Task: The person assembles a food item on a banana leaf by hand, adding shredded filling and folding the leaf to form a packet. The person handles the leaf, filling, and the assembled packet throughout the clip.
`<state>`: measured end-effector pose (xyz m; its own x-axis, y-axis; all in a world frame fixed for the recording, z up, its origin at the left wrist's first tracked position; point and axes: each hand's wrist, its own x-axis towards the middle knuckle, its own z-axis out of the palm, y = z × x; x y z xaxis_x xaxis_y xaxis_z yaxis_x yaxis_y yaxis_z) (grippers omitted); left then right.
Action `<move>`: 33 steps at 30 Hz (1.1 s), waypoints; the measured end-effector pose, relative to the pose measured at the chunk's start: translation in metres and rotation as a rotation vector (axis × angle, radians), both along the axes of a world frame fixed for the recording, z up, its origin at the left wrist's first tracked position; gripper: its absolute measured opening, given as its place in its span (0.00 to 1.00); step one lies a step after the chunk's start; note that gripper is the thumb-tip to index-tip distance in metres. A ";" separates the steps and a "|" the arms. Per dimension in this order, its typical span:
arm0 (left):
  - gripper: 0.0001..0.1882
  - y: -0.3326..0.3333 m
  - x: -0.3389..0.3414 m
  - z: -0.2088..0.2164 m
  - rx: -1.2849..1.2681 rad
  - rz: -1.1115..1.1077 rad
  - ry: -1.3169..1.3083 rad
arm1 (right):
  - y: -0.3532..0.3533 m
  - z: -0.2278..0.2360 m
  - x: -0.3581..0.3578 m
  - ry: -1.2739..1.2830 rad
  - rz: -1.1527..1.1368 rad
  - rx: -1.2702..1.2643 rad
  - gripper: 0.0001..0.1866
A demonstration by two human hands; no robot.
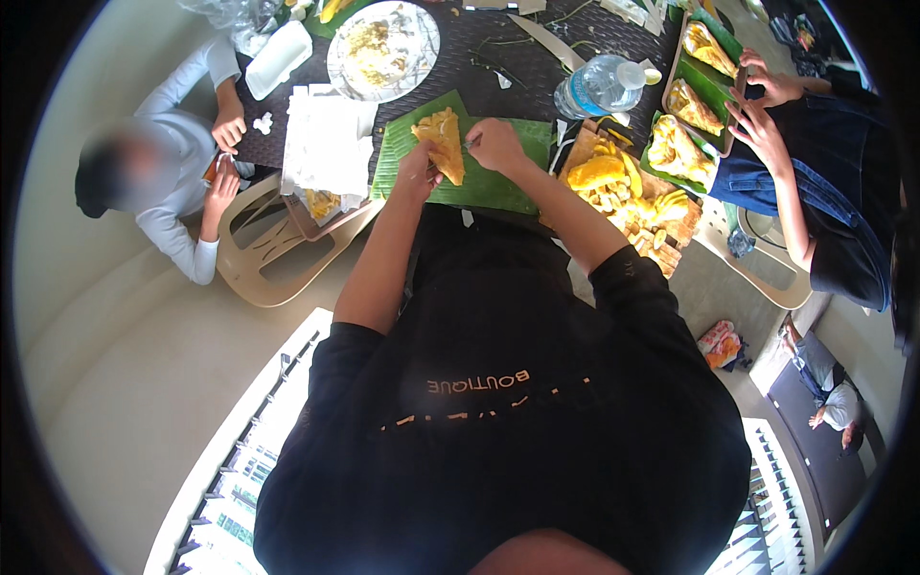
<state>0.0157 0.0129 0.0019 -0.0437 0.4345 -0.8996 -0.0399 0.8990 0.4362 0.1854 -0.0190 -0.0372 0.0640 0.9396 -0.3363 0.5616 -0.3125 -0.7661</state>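
My left hand grips a folded golden crepe with yellow filling at its upper edge, tilted over a green banana leaf. Close by on the right, my right hand is closed in a pinch by the crepe's side. A small, pale bit shows at its fingertips, too small to name. The leaf lies in overlapping pieces on the dark woven table. To the right of the leaf, a wooden board carries sliced yellow fruit.
Beyond the board stand a large clear water bottle and a knife. A marbled plate holds food. White paper covers a tray at left. One person sits left; another, at right, holds a tray of leaf-lined crepes.
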 end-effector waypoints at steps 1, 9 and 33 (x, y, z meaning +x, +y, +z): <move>0.11 0.000 0.000 0.002 0.002 0.008 -0.003 | 0.001 -0.001 0.000 0.033 -0.014 -0.036 0.08; 0.12 -0.003 -0.007 -0.002 0.020 0.016 -0.053 | 0.010 -0.007 0.002 0.249 -0.062 -0.246 0.11; 0.10 -0.005 -0.030 -0.021 -0.035 -0.312 -0.264 | 0.021 -0.016 0.005 0.390 -0.062 -0.407 0.27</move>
<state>-0.0139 0.0078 -0.0193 0.3199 0.3594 -0.8766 0.1300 0.8998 0.4164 0.1899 0.0025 -0.0535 -0.0865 0.7275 -0.6807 0.2319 -0.6497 -0.7239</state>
